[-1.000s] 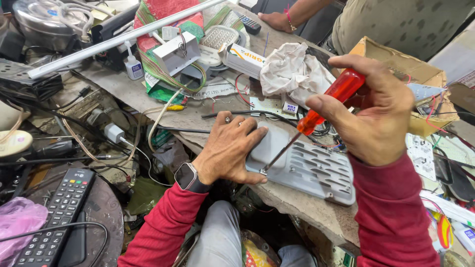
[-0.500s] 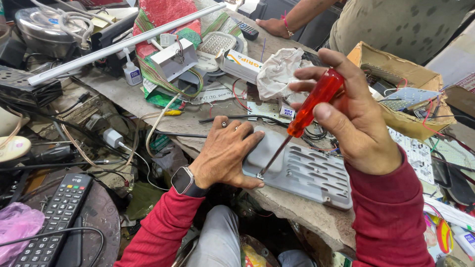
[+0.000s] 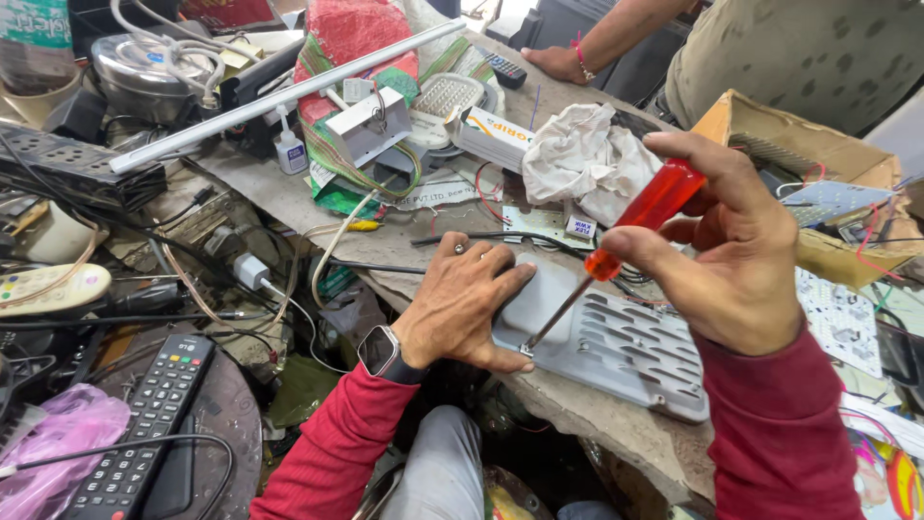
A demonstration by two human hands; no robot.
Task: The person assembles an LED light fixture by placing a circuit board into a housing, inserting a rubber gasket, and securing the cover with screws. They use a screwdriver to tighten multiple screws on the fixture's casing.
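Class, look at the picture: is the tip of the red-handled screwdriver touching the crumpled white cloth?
No, the red-handled screwdriver in the right hand points down at a corner of the grey finned metal housing, away from the crumpled white cloth.

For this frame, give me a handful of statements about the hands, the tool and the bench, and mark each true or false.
1. The right hand grips a screwdriver with a translucent red handle. True.
2. The screwdriver's tip meets a corner of the grey ribbed metal housing. True.
3. The left hand is lifted clear of the housing. False: it lies flat on the housing's near end, beside the tip.
4. A smartwatch with a dark face sits on the left wrist. True.
5. The black remote control lies on top of the housing. False: it lies far to the left, on a dark round surface.
6. The crumpled white cloth covers the left hand. False: it lies behind the housing on the bench.
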